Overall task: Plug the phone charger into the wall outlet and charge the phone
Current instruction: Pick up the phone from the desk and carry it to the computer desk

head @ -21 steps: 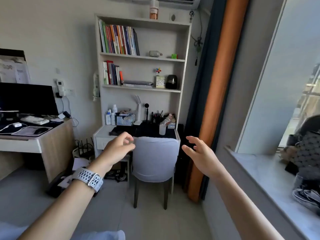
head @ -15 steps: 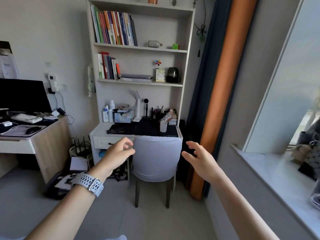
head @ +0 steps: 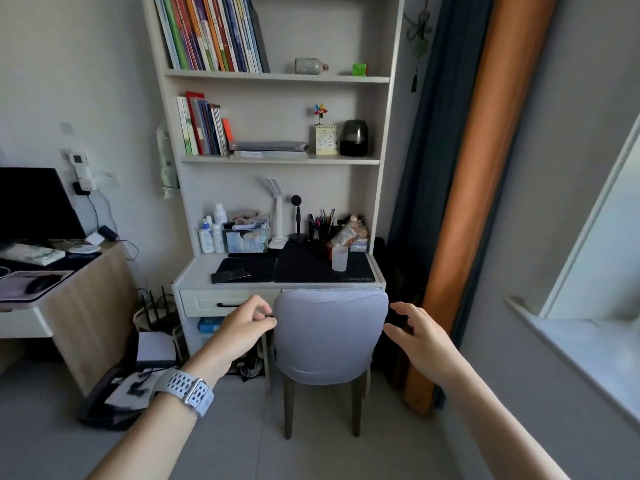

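Before the desk (head: 279, 281), seen from the head camera, both hands reach toward the grey chair (head: 330, 336). The left hand (head: 242, 332) is loosely curled and holds nothing; the right hand (head: 420, 337) is spread and empty. A dark flat slab on the desk may be the phone (head: 230, 270), though that is unsure. A wall outlet (head: 108, 176) sits left of the shelves, well apart. Best to draw the chair back squarely by both edges for access. No charger can be picked out for certain; the cables below are a blur.
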Available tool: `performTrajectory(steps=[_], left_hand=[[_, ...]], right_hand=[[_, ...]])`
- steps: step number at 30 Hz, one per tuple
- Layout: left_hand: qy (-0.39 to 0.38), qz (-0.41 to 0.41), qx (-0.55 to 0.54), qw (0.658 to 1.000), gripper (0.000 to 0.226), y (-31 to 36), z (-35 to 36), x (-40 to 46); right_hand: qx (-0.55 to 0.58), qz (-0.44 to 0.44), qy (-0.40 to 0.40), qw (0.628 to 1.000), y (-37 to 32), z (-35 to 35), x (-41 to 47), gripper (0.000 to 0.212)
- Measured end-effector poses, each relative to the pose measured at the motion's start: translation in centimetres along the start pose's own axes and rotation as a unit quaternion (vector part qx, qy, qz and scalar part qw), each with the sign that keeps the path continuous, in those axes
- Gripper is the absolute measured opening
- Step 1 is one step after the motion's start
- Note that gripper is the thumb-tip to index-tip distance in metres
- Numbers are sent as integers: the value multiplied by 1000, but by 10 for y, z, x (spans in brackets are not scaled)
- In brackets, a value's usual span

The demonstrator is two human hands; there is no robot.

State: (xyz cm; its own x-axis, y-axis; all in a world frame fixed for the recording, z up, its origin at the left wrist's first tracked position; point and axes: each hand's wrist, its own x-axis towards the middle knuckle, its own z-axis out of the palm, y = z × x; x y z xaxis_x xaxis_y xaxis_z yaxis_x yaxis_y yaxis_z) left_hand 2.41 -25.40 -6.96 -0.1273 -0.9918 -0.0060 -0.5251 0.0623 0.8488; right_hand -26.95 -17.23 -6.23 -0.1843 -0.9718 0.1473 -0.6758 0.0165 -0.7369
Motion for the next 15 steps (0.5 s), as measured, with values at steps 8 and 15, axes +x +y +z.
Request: performTrajectory(steps=[8, 15], left_hand=[[110, -16, -24, 993, 7, -14, 13, 88], [131, -20, -10, 991, 6, 2, 23, 176]], right_hand=[[-13, -38, -62, 997, 13, 31, 116, 43], [-19, -65, -102, 992, 18, 30, 220, 43]])
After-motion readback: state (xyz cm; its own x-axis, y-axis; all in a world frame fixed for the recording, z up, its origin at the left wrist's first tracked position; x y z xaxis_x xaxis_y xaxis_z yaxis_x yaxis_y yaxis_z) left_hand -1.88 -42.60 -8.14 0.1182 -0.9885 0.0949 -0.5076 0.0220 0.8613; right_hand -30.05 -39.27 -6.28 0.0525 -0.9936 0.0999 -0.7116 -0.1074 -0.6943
